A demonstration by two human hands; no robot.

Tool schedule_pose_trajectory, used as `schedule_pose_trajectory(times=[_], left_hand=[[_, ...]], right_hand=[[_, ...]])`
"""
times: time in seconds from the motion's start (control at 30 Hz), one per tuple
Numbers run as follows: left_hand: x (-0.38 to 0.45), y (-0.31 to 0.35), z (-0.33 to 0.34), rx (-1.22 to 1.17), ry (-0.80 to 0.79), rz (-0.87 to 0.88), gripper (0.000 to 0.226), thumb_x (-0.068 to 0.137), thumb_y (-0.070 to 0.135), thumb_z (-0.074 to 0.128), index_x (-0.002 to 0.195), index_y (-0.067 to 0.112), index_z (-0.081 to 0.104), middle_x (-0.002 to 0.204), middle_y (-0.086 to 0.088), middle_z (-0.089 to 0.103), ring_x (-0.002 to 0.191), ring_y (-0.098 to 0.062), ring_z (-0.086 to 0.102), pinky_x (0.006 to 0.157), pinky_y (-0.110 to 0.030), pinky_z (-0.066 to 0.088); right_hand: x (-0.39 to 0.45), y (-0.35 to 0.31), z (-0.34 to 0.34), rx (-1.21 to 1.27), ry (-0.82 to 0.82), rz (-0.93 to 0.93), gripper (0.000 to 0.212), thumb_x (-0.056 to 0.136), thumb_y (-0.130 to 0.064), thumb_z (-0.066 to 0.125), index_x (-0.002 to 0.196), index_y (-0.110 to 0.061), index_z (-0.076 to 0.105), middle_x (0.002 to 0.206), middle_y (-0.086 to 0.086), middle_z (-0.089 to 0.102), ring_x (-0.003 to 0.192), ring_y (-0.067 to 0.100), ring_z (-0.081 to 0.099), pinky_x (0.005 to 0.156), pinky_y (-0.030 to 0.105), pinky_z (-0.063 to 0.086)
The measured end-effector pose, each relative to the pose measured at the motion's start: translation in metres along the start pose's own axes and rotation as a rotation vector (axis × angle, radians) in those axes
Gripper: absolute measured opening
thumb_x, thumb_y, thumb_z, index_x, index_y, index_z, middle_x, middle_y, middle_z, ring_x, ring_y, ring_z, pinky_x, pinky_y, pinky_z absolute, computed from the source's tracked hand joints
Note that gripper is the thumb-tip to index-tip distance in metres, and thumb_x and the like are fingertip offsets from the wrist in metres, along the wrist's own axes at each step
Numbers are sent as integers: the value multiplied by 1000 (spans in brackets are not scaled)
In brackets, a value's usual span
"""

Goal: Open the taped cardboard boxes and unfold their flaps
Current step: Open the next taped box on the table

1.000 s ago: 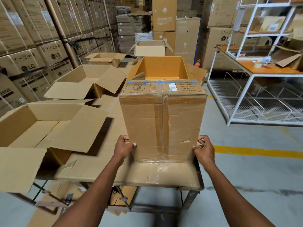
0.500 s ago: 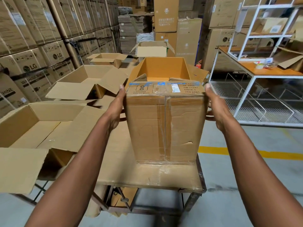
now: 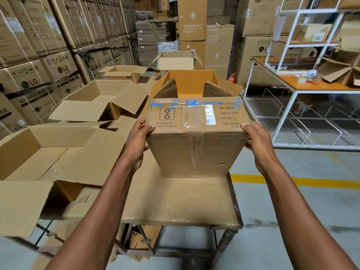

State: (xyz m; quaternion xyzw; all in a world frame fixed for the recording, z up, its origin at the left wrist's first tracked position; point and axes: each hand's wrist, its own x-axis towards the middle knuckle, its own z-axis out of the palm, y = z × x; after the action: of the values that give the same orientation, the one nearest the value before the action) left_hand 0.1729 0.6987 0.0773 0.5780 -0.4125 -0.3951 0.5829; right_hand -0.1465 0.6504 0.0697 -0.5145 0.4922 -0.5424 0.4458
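Box tipped toward the person on the cardboard-covered table (image 3: 175, 201), held at both top corners.

The taped cardboard box (image 3: 196, 149) leans on its near bottom edge; left hand (image 3: 139, 137) and right hand (image 3: 257, 141), well apart, clamp its opposite corners, probably to turn it.

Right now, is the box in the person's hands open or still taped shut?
Open. The held box has side flaps raised, its interior visible, and cut blue tape along the near flap's edge.

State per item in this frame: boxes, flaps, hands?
Printed box: top open, near flap folded toward the camera, side flaps half raised.
Left hand: grips its left top corner.
Right hand: grips its right top corner.
Big box: open, flaps spread.
Far box: open.
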Motion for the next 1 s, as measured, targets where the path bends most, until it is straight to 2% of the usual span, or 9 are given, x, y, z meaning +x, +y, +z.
schedule_pose_trajectory(times=[0.13,0.27,0.4,0.47,0.57,0.67,0.8,0.93,1.0], left_hand=[[-17,-32,-11,-109,14,14,58,81,19,58,138,28,51,121,9,71,105,-7,63,84,-35,43],[-37,-63,-21,-209,-2,21,65,72,7,57,135,21,52,124,1,69,111,-13,63,87,-31,47],[-59,-98,-24,-84,55,-12,63,72,-3,53,131,20,53,116,3,71,98,-15,63,69,-26,48],[-68,-116,-24,-11,76,-48,66,79,-16,48,134,21,49,117,4,70,95,-14,64,60,-21,49],[-79,-140,-23,78,77,-114,72,83,-20,46,138,27,46,116,10,66,98,-17,65,57,-18,51],[-91,-156,-21,141,65,-191,71,82,-19,49,138,25,49,120,4,64,99,-15,63,62,-14,52],[-103,-175,-20,203,36,-274,69,83,-16,52,132,33,48,119,2,65,100,-13,61,65,-20,52],[-106,-176,-17,219,31,-274,63,89,-10,51,132,36,46,119,8,62,116,-21,58,81,-29,53],[-104,-172,-16,287,77,-194,65,88,-9,52,135,35,46,129,8,57,125,-17,52,99,-36,50]], right_hand=[[-21,30,-12,55,-14,-24,31,98,-16,58,128,-23,60,117,-1,73,109,14,68,86,25,51],[-44,62,-21,110,-25,-24,39,96,-3,57,126,-28,58,120,6,72,110,19,68,93,31,53],[-70,97,-23,104,-18,67,51,88,15,55,129,-15,53,120,8,72,105,19,70,77,24,57],[-83,116,-20,96,-3,144,58,80,24,56,122,-16,54,121,7,71,102,16,70,73,22,57],[-98,144,-13,55,36,235,63,76,31,53,115,-18,56,111,-1,74,96,10,71,72,18,56],[-108,167,-10,-22,55,306,59,77,26,57,119,-15,57,107,1,76,94,11,73,72,21,57],[-121,192,-11,-122,68,381,61,71,17,61,115,-24,60,105,0,77,102,26,70,78,39,59],[-123,190,-7,-171,100,380,58,73,16,62,117,-23,60,107,1,73,100,22,67,82,38,57],[-121,186,-4,-194,153,354,55,77,14,61,115,-26,61,109,0,70,104,23,66,86,35,53]])
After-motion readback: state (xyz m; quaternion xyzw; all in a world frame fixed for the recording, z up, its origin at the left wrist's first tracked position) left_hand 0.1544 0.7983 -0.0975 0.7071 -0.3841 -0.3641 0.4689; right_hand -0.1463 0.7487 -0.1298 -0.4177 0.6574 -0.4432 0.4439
